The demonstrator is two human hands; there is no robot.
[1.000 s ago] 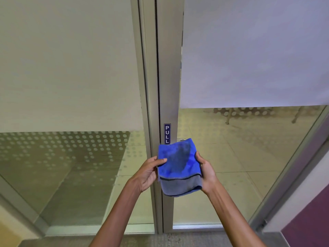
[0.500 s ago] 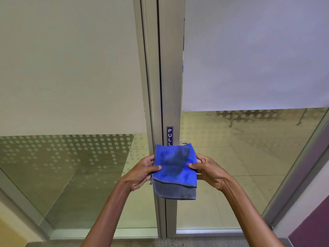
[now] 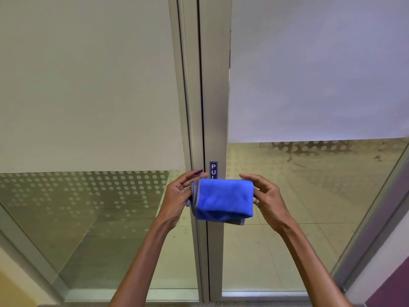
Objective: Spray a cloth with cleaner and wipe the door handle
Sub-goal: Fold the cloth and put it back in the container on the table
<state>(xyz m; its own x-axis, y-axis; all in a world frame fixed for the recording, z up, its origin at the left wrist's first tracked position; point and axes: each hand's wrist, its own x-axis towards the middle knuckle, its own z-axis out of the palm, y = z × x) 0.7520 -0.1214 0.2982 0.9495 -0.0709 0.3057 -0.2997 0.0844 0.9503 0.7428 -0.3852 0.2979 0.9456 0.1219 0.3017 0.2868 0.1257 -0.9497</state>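
A folded blue cloth (image 3: 223, 199) with a grey edge is held up in front of the metal door stile (image 3: 215, 107), just below a blue PULL label (image 3: 213, 169). My left hand (image 3: 179, 196) grips its left side, with the index finger stretched upward. My right hand (image 3: 266, 197) holds its right side with curled fingers. The door handle is hidden behind the cloth. No spray bottle is in view.
Two glass doors meet at the stile, each with frosted film above and clear glass with dots (image 3: 88, 185) below. Tiled floor (image 3: 298, 207) shows through the glass. A purple wall panel (image 3: 391, 286) stands at the lower right.
The cloth has been folded over once more into a smaller, wider pad; the dark damp patch no longer shows. Both hands shifted to its sides and rose slightly.
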